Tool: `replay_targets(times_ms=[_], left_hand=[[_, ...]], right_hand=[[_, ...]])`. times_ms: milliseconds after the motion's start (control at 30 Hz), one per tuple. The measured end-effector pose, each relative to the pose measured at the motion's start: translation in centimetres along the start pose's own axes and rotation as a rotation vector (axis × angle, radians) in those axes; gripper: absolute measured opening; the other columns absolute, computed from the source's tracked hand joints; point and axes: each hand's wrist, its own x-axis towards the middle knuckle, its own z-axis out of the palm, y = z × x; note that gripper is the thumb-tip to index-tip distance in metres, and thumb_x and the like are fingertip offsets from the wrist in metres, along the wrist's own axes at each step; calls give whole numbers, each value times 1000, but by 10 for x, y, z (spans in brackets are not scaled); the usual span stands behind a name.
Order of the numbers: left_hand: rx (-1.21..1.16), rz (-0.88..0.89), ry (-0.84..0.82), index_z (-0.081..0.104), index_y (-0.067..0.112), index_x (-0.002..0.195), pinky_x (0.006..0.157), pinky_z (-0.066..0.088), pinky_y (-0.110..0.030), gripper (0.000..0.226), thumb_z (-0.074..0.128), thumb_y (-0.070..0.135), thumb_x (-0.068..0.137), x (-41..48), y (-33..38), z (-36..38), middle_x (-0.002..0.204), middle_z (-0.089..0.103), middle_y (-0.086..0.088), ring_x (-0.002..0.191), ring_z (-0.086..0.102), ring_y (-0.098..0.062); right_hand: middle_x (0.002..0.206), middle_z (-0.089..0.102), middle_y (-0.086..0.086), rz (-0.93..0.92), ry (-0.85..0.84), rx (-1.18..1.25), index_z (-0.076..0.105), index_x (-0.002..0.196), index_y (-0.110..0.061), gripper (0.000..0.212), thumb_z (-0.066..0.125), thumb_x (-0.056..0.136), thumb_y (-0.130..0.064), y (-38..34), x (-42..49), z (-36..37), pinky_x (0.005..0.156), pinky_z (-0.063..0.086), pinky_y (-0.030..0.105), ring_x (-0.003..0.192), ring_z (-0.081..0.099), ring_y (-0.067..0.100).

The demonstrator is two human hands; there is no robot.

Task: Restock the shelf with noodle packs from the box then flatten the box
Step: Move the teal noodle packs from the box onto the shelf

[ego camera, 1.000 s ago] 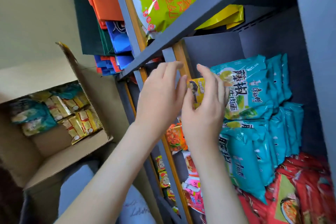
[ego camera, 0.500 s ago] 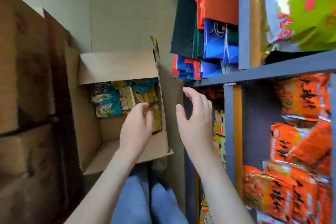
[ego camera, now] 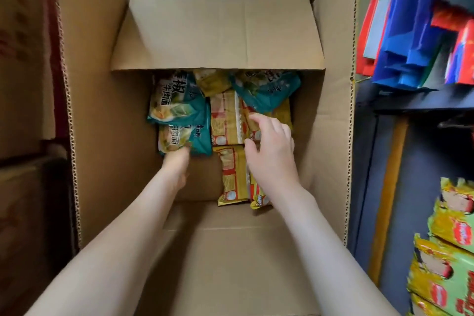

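Observation:
I look straight down into an open cardboard box (ego camera: pixel 102 110). Teal noodle packs (ego camera: pixel 177 102) lie at its left and far side, and yellow noodle packs (ego camera: pixel 225 120) fill the middle and right. My left hand (ego camera: pixel 177 167) reaches the near edge of the lower teal pack (ego camera: pixel 184 137), with its fingers hidden beneath that pack. Just above the yellow packs, my right hand (ego camera: pixel 270 149) has its fingers spread and relaxed, fingertips touching one of them. Another yellow pack (ego camera: pixel 232 177) lies nearer to me, partly under my right wrist.
The dark shelf unit (ego camera: pixel 423 106) stands at the right, with yellow-green packs (ego camera: pixel 451 238) on a lower level and coloured paper bags (ego camera: pixel 410 33) hanging above. Stacked brown cartons (ego camera: pixel 23 84) line the left. The box's flaps stand up on all sides.
Both hands left the shelf, swung left and went down into the box. My view turned from the shelf to straight over the box.

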Motion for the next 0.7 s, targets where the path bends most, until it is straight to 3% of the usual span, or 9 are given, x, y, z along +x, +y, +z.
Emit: replay_targets(times_ms=[67,167,233,367,500,600,700], left_hand=[[-312,-79,-16,40,15,139,92,47,-32,54,55,39,93,24,-3,4,133,52,-4,117,52,-20],[-524,-134,63,52,13,127,59,46,-20,45,63,35,89,47,-9,14,96,62,0,78,58,-11],[-587,-161,84,54,12,125,57,44,-20,42,64,31,89,52,-12,20,85,57,1,67,52,-9],[-814,-172,54,53,12,127,61,53,-23,45,68,19,86,39,-8,16,116,63,-6,77,60,-13],[-985,-205,-11,47,9,134,61,50,-23,45,59,10,91,-17,-1,9,125,58,-10,85,60,-15],[-1026,-309,7,45,7,135,72,49,-22,45,57,8,92,-76,2,0,131,56,-10,102,59,-15],[-1051,-341,-37,44,9,136,78,47,-23,46,57,6,92,-149,10,-17,130,57,-9,112,58,-17]], right_hand=[[134,45,-10,12,-25,4,42,135,-26,41,48,95,-14,11,4,14,105,22,25,125,30,9],[133,46,-11,68,-45,28,43,134,-27,41,48,95,-15,25,4,28,106,21,25,125,30,8],[132,47,-10,108,-41,48,44,132,-26,39,49,95,-16,29,1,31,107,24,27,123,31,8],[128,49,-8,164,-83,72,47,130,-25,36,49,95,-17,23,-5,26,109,27,32,121,34,12],[126,52,-5,268,-165,111,49,128,-26,35,51,93,-21,0,-14,2,107,35,40,121,40,15],[127,52,-2,371,-221,208,51,126,-24,36,54,91,-25,-25,-29,-23,101,40,35,119,45,16],[130,51,0,467,-254,338,47,130,-21,42,57,90,-31,-53,-49,-54,82,43,26,102,52,12]])
